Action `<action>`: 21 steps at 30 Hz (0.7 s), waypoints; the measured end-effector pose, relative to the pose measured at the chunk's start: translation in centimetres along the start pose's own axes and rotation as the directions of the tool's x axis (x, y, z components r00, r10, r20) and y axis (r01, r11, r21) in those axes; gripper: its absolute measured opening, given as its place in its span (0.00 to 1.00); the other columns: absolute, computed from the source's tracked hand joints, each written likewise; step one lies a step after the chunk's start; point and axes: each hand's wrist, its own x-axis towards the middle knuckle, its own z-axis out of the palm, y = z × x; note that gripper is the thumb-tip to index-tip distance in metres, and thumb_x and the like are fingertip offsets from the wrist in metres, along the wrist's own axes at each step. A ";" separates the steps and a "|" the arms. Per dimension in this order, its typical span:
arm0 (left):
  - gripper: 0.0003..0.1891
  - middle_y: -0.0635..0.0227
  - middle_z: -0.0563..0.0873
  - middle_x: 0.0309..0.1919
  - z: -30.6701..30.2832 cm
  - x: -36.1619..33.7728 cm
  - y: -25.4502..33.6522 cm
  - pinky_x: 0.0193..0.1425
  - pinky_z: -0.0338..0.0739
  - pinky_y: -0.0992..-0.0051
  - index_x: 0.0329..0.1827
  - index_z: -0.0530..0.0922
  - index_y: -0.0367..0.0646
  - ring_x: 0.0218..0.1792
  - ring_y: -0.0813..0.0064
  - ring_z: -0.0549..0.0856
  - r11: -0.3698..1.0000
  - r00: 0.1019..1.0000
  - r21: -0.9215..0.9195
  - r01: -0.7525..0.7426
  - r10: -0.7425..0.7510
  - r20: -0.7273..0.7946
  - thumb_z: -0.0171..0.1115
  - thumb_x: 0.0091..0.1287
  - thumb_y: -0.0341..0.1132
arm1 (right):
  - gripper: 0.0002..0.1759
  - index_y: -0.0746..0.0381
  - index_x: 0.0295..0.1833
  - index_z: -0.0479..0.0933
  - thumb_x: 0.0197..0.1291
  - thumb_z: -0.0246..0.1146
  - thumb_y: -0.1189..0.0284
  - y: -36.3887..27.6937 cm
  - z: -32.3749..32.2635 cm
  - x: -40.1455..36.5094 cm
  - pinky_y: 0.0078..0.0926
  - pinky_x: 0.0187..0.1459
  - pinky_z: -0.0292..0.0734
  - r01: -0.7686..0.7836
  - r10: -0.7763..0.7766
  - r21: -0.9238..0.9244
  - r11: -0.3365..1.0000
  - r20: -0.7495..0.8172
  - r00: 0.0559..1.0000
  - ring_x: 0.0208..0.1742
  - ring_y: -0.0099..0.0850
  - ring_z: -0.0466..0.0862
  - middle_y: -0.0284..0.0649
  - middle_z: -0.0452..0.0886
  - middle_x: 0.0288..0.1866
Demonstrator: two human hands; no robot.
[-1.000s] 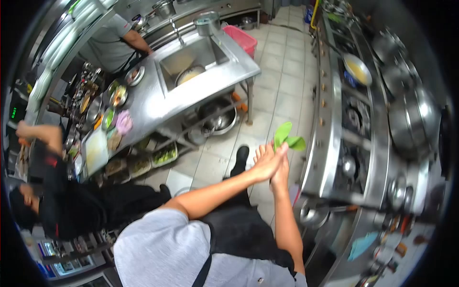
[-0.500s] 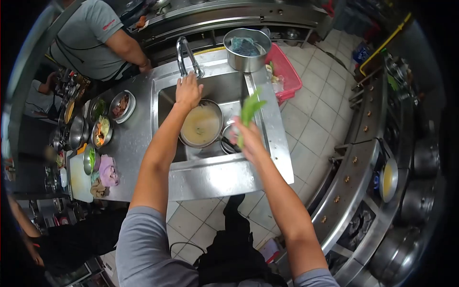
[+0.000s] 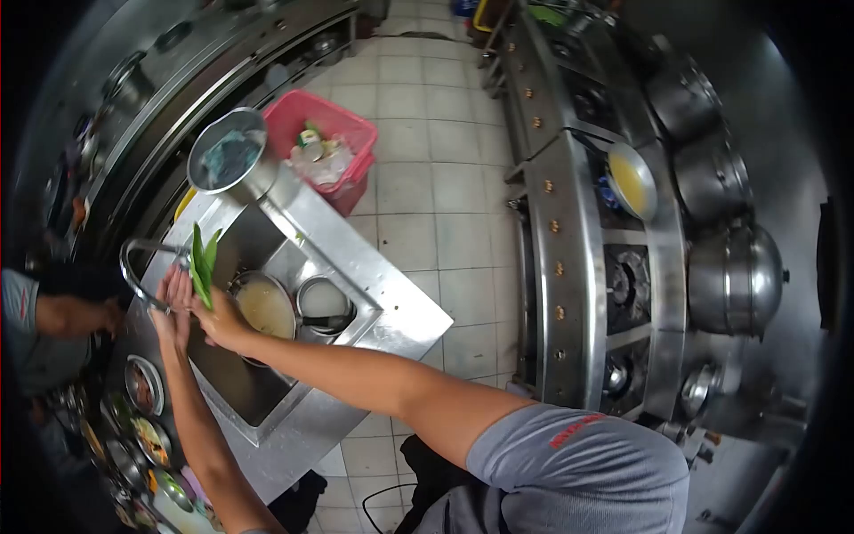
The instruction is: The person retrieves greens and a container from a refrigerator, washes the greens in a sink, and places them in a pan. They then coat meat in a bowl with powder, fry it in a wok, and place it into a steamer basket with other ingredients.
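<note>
Several long green leaves (image 3: pixel 203 262) stand up from my right hand (image 3: pixel 218 322), whose fingers are closed round their lower end. Close beside it, my left hand (image 3: pixel 175 298) has its fingers stretched out beneath the curved metal faucet (image 3: pixel 131 267). Both hands are over the left part of the steel sink (image 3: pixel 258 392). In the basin sits a pan of cloudy yellowish liquid (image 3: pixel 267 307), partly covered by my right forearm. To its right lies a smaller pan with a dark handle (image 3: pixel 322 295).
A metal pot with a bluish cloth (image 3: pixel 236 156) stands at the sink's corner, beside a pink bin of waste (image 3: pixel 334 169). Bowls of food (image 3: pixel 151 440) line the counter at left, near another person's arm (image 3: pixel 76 316). Right of the tiled aisle runs a stove with a wok (image 3: pixel 633 182).
My view has turned to the right. My right hand has carried the leaves across the sink to the faucet, next to my left hand.
</note>
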 end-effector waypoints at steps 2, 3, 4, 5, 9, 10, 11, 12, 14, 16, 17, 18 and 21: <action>0.23 0.50 0.71 0.68 1.2 -3.3 -2.1 0.73 0.68 0.62 0.68 0.66 0.35 0.70 0.60 0.70 1.000 0.995 -0.009 0.008 -0.009 -0.100 0.46 0.77 0.41 | 0.17 0.64 0.54 0.69 0.68 0.54 0.63 5.5 -4.2 -0.5 0.34 0.18 0.76 -0.099 -0.063 -0.610 0.787 -0.238 0.969 0.23 0.34 0.82 0.48 0.81 0.33; 0.18 0.55 0.76 0.63 -0.6 -3.9 -4.3 0.69 0.71 0.61 0.62 0.71 0.42 0.66 0.62 0.74 0.999 0.982 0.005 0.034 -0.032 -0.186 0.49 0.75 0.42 | 0.21 0.65 0.57 0.69 0.68 0.55 0.60 5.7 -6.3 -0.9 0.36 0.19 0.76 -0.250 0.053 -0.733 0.633 -0.282 0.958 0.23 0.37 0.83 0.52 0.82 0.35; 0.15 0.65 0.82 0.50 -4.5 -4.1 -7.0 0.59 0.76 0.67 0.55 0.75 0.47 0.54 0.68 0.80 0.995 0.985 -0.027 0.101 -0.104 -0.141 0.53 0.73 0.45 | 0.24 0.65 0.59 0.69 0.68 0.54 0.58 2.5 -8.8 -2.7 0.38 0.21 0.77 -0.499 0.501 -0.655 0.567 -0.206 0.840 0.23 0.40 0.84 0.55 0.83 0.36; 0.12 0.74 0.81 0.38 -2.0 -7.0 -8.3 0.47 0.74 0.72 0.48 0.77 0.49 0.41 0.75 0.79 0.983 0.942 0.094 0.158 -0.121 -0.314 0.56 0.72 0.46 | 0.24 0.65 0.60 0.70 0.68 0.54 0.58 1.4 -10.2 -3.7 0.37 0.20 0.77 -0.385 0.349 -0.641 0.664 -0.191 0.918 0.20 0.40 0.83 0.55 0.83 0.36; 0.09 0.81 0.77 0.29 8.5 -14.6 -11.9 0.31 0.66 0.84 0.42 0.76 0.49 0.29 0.87 0.74 0.965 0.894 0.240 0.101 0.018 -0.448 0.58 0.71 0.44 | 0.19 0.66 0.50 0.73 0.67 0.58 0.61 -5.6 -20.2 -7.0 0.42 0.36 0.77 0.153 -0.333 -0.666 0.730 -0.151 0.931 0.34 0.45 0.83 0.54 0.81 0.34; 0.09 0.81 0.76 0.29 10.2 -16.0 -12.6 0.28 0.65 0.85 0.42 0.75 0.49 0.27 0.88 0.73 0.968 0.909 0.232 0.099 0.007 -0.417 0.57 0.71 0.43 | 0.17 0.66 0.46 0.73 0.65 0.60 0.62 -11.0 -23.4 -9.3 0.43 0.44 0.74 0.157 -0.370 -0.660 0.734 -0.195 0.908 0.41 0.46 0.82 0.53 0.80 0.35; 0.08 0.80 0.76 0.28 11.8 -17.2 -13.3 0.26 0.64 0.85 0.43 0.75 0.48 0.25 0.88 0.72 0.967 0.911 0.229 0.110 -0.006 -0.412 0.56 0.72 0.42 | 0.17 0.66 0.45 0.75 0.65 0.61 0.62 -14.9 -27.7 -11.0 0.40 0.43 0.75 0.087 -0.353 -0.672 0.735 -0.271 0.895 0.40 0.45 0.81 0.52 0.81 0.37; 0.09 0.79 0.76 0.27 12.3 -17.9 -14.8 0.24 0.65 0.84 0.45 0.75 0.45 0.23 0.87 0.71 0.973 0.922 0.218 0.073 0.017 -0.386 0.56 0.72 0.41 | 0.19 0.66 0.47 0.75 0.65 0.61 0.59 -20.1 -31.6 -13.9 0.40 0.43 0.75 0.091 -0.405 -0.718 0.690 -0.279 0.871 0.41 0.44 0.81 0.52 0.81 0.41; 0.09 0.79 0.76 0.27 16.7 -19.8 -16.3 0.24 0.65 0.84 0.47 0.75 0.45 0.23 0.87 0.71 0.967 0.918 0.245 0.074 0.030 -0.396 0.56 0.72 0.40 | 0.18 0.64 0.50 0.74 0.62 0.60 0.61 -25.4 -42.7 -17.1 0.48 0.49 0.74 -0.102 -0.488 -0.793 0.601 -0.464 0.740 0.48 0.54 0.79 0.55 0.79 0.45; 0.10 0.78 0.76 0.27 20.6 -21.7 -18.4 0.24 0.65 0.84 0.48 0.75 0.44 0.22 0.87 0.71 0.964 0.902 0.257 0.060 0.058 -0.427 0.56 0.72 0.39 | 0.18 0.66 0.48 0.76 0.64 0.59 0.61 -32.3 -53.8 -21.5 0.48 0.48 0.76 -0.304 -0.611 -0.873 0.381 -0.484 0.627 0.47 0.53 0.81 0.57 0.81 0.45; 0.11 0.77 0.77 0.28 22.4 -22.5 -19.0 0.24 0.65 0.84 0.49 0.75 0.43 0.23 0.86 0.71 0.957 0.917 0.280 0.076 0.044 -0.397 0.57 0.71 0.40 | 0.16 0.66 0.47 0.76 0.62 0.60 0.64 -35.7 -58.5 -23.3 0.50 0.48 0.75 -0.412 -0.520 -0.770 0.488 -0.635 0.571 0.48 0.54 0.81 0.59 0.81 0.42; 0.12 0.75 0.78 0.29 24.6 -22.7 -20.0 0.24 0.65 0.84 0.50 0.75 0.43 0.23 0.86 0.72 0.950 0.933 0.300 0.081 0.033 -0.358 0.59 0.70 0.40 | 0.16 0.65 0.49 0.76 0.61 0.61 0.65 -37.4 -63.8 -24.8 0.51 0.50 0.75 -0.537 -0.647 -0.735 0.413 -0.652 0.395 0.50 0.53 0.81 0.60 0.80 0.45; 0.14 0.74 0.80 0.31 28.9 -22.9 -23.5 0.26 0.68 0.80 0.50 0.76 0.44 0.25 0.83 0.73 0.922 0.897 0.282 0.265 -0.129 -0.423 0.61 0.68 0.41 | 0.21 0.61 0.59 0.73 0.64 0.58 0.63 -40.9 -75.8 -29.1 0.47 0.56 0.75 -0.687 -0.550 -0.549 0.477 -0.796 0.254 0.55 0.55 0.79 0.58 0.74 0.60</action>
